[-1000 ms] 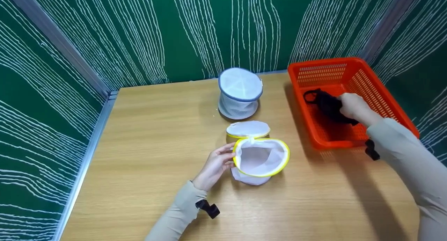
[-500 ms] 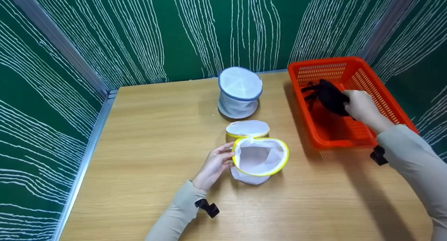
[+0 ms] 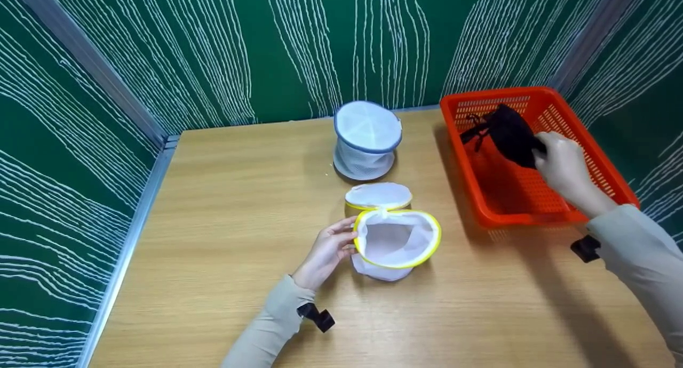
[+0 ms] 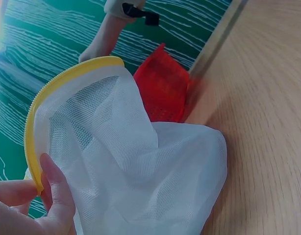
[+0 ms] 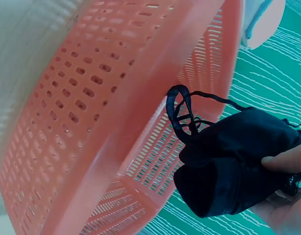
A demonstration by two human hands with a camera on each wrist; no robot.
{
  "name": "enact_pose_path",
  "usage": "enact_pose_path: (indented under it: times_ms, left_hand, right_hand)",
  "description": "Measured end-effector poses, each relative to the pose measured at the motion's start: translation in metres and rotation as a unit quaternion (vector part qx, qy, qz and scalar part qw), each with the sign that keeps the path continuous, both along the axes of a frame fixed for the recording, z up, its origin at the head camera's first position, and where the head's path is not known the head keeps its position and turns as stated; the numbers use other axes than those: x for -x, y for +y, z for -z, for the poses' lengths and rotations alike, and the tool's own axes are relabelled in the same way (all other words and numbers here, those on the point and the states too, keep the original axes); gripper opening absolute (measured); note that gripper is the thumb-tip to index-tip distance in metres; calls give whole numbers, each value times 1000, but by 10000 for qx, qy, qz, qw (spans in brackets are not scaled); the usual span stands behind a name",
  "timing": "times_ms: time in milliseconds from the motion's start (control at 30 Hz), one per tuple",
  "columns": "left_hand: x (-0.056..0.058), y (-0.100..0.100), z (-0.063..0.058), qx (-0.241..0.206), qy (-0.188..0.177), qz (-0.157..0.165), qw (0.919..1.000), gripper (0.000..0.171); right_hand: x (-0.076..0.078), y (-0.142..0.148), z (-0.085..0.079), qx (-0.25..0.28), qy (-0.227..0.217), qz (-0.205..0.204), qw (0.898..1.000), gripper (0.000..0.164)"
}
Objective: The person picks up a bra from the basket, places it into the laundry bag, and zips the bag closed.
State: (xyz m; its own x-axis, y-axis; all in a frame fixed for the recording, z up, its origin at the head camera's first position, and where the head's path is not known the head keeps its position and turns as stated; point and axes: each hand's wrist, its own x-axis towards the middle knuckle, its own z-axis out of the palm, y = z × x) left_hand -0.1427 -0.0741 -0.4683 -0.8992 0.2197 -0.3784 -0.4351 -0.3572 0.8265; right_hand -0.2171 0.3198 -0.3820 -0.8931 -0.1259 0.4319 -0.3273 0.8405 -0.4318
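In the head view, a white mesh laundry bag (image 3: 383, 272) with a yellow zipper rim stands on the table, its lid folded back and its mouth facing up. My left hand (image 3: 326, 255) pinches the left side of that rim; the left wrist view shows thumb and fingers (image 4: 57, 191) on the yellow edge. Over the red basket (image 3: 533, 219), my right hand (image 3: 565, 162) grips a black bra (image 3: 509, 136) by one end. Its straps (image 5: 179, 115) dangle loosely, and the soft cups (image 5: 229, 161) are bunched together in the right wrist view.
A second mesh laundry bag (image 3: 367, 128) with a blue rim stands behind the yellow one, its lid closed. Green walls with white streaks enclose the wooden table (image 3: 240, 197) at the back and sides. The basket takes up the back right corner.
My right hand has lifted the bra from the bottom of the basket and drawn back slightly to the right. The left hand and the yellow-rimmed bag have stayed in place.
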Motion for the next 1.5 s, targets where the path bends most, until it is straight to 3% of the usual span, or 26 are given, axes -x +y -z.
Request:
enact_pose_path:
  times_ms: [400, 867, 1267, 1500]
  left_hand:
    - [-1, -3, -1, -13, -52, -2, 10000, 41]
    - [0, -6, 2, -140, -49, -48, 9999, 42]
    - [1, -8, 3, -142, -38, -116, 9998, 42]
    - [2, -8, 4, -268, -7, -132, 9996, 40]
  right_hand:
    - [-9, -2, -16, 315, 969, 2, 9948, 14]
    - [-21, -10, -37, 733, 1594, 221, 9842, 12]
    - [-34, -26, -60, 1332, 2317, 101, 9636, 10]
    - [-42, -35, -71, 1324, 2536, 127, 9581, 6]
